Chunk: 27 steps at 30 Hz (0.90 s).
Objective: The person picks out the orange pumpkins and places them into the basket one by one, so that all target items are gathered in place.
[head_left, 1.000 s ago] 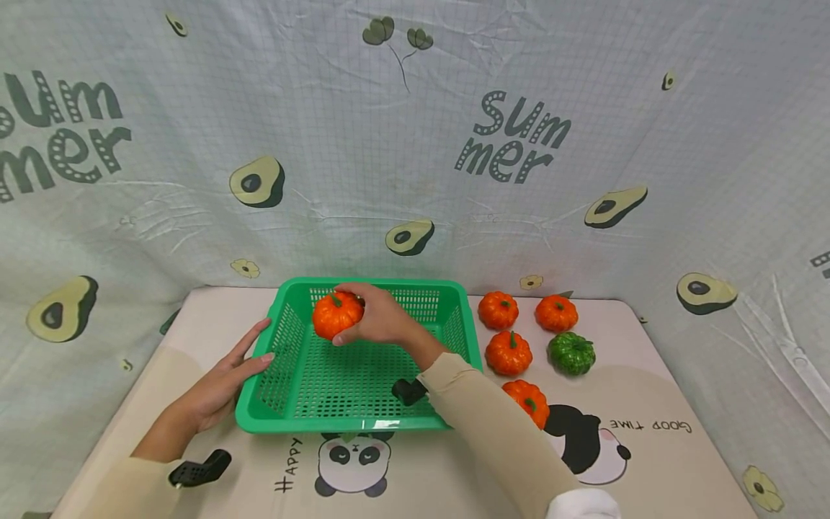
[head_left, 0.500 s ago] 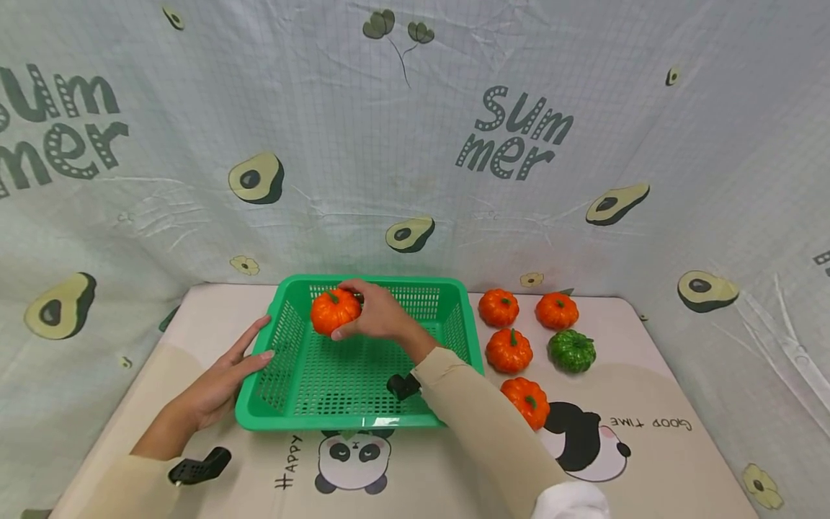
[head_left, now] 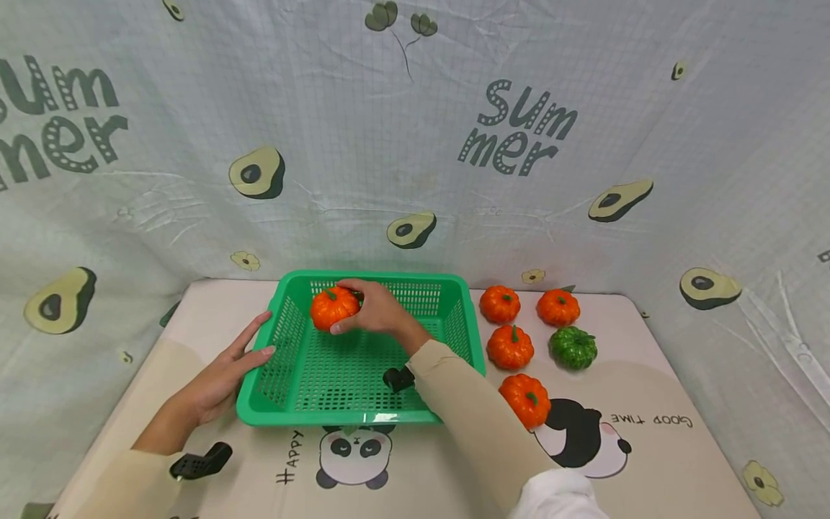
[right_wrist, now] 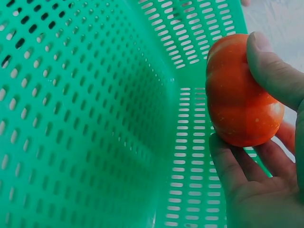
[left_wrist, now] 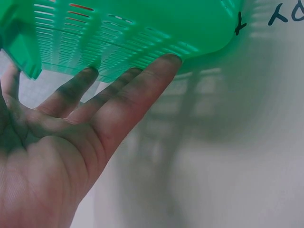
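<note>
My right hand [head_left: 376, 310] grips an orange pumpkin [head_left: 333, 310] with a green stem, inside the far left part of a green plastic basket [head_left: 363, 418]. In the right wrist view the thumb lies on one side of the pumpkin [right_wrist: 237, 95] and the fingers curl under the other, with the slotted basket wall [right_wrist: 185, 156] behind. My left hand [head_left: 223, 378] rests at the basket's left side, thumb and forefinger spread over the rim. In the left wrist view its fingers [left_wrist: 137, 97] are extended against the outside of the slotted wall [left_wrist: 118, 38].
Right of the basket stand several more orange pumpkins [head_left: 511, 347] and one green pumpkin [head_left: 573, 348]. A pale cloth with panda prints [head_left: 354, 458] covers the table. Behind rises a curtain [head_left: 350, 144] printed with avocados. Each wrist carries a black camera mount [head_left: 201, 461].
The right hand has shifted slightly left with the pumpkin still in its grip. The left hand keeps its place at the basket's side. The head view has tilted slightly.
</note>
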### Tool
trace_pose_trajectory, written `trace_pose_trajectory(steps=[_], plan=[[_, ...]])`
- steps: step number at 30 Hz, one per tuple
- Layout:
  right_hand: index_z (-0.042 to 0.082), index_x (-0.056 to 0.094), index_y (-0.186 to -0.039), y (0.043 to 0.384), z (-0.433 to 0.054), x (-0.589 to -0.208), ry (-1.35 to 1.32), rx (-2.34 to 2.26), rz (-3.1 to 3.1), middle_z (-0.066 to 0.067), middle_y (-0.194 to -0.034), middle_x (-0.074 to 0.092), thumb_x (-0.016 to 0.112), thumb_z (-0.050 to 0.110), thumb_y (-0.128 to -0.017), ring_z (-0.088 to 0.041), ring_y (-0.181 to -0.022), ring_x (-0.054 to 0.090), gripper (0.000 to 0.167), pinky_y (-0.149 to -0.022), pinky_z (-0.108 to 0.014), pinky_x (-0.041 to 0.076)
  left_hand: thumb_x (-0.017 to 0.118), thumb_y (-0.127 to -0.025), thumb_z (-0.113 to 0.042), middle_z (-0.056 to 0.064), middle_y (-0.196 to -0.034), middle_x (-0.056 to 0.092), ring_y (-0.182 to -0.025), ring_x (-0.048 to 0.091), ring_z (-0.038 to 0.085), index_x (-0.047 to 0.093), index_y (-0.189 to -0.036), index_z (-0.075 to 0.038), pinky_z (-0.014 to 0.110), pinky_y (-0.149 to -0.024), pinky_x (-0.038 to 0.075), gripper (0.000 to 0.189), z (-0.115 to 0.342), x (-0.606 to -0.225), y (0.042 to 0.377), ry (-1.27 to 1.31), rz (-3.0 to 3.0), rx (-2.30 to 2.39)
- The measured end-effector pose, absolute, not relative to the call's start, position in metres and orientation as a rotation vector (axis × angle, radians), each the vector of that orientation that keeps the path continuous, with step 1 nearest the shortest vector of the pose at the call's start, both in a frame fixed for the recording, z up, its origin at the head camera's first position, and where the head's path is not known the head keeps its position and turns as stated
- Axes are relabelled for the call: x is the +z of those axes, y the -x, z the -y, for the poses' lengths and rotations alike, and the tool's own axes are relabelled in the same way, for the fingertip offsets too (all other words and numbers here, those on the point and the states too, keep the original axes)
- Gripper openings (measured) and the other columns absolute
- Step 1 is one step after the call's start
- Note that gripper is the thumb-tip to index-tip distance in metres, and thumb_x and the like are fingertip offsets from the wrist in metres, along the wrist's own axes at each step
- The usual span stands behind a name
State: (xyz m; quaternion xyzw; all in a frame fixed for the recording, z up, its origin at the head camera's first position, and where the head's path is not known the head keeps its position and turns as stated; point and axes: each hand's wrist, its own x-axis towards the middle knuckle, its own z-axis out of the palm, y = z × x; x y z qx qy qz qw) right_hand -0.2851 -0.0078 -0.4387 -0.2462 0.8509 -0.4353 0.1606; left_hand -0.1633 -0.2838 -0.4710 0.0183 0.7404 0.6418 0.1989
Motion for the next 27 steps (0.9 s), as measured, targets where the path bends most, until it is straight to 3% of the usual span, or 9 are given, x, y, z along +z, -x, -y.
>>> trace_pose_trajectory(steps=[17, 27], plan=[[0.014, 0.055, -0.152, 0.287, 0.013, -0.449, 0.717, -1.181, -2.413, -0.009, -0.15, 0.059, 0.093, 0.019, -0.078, -0.028, -0.128, 0.058, 0.083, -0.103, -0.035, 0.053, 0.045, -0.113, -0.032, 0.03, -0.172, 0.002, -0.143, 0.04, 0.044, -0.008, -0.166, -0.043, 0.03, -0.095, 0.055, 0.076, 0.284, -0.47, 0.162, -0.06, -2.065, 1.795], [0.014, 0.056, -0.151, 0.289, 0.016, -0.455, 0.736, -1.117, -2.411, -0.009, -0.153, 0.057, 0.093, 0.015, -0.077, -0.027, -0.135, 0.055, 0.082, -0.109, -0.035, 0.05, 0.045, -0.113, -0.033, 0.029, -0.172, -0.002, -0.148, 0.03, 0.054, -0.008, -0.166, -0.043, 0.032, -0.096, 0.054, 0.077, 0.284, -0.471, 0.163, -0.058, -2.078, 1.787]])
